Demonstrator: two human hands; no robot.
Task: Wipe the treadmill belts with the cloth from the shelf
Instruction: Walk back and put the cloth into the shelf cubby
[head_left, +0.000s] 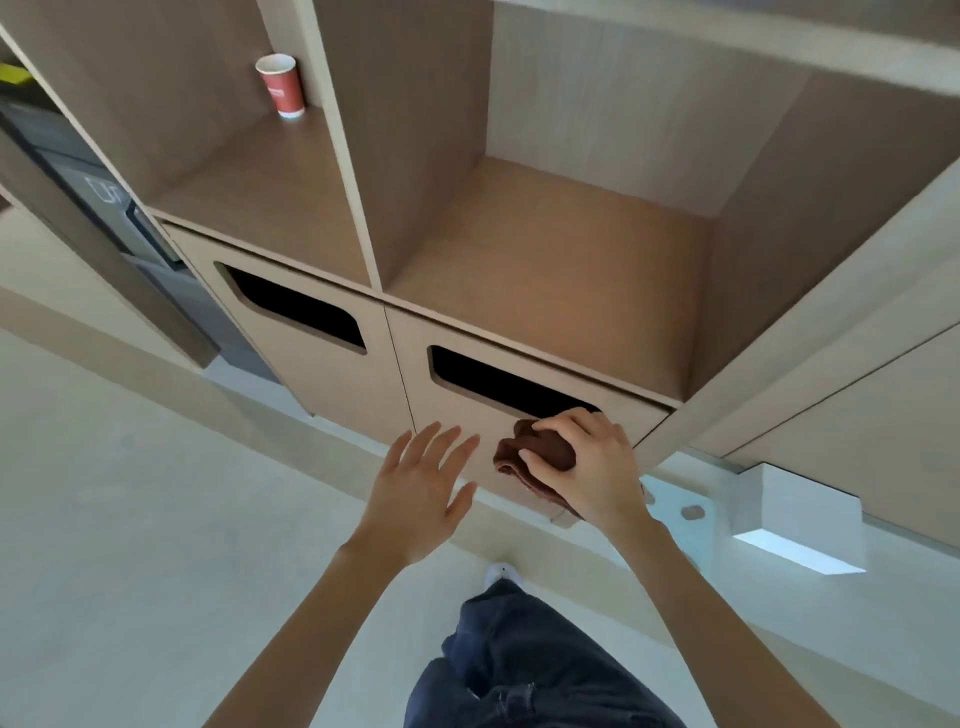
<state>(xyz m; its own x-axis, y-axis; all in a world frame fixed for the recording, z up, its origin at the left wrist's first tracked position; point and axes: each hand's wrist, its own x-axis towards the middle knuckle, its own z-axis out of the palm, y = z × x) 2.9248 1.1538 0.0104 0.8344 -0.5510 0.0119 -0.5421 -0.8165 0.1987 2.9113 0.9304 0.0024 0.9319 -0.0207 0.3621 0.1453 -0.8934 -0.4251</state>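
A bunched brown cloth is gripped in my right hand, in front of the lower cabinet door with the dark slot handle. My left hand hovers just left of it with fingers spread, holding nothing. The wooden shelf unit rises in front of me; its right cubby stands bare. No treadmill is in view.
A red paper cup stands in the left cubby. A second slotted door is to the left. A dark appliance stands at far left. A white block sits on the floor at right. Pale floor lies below.
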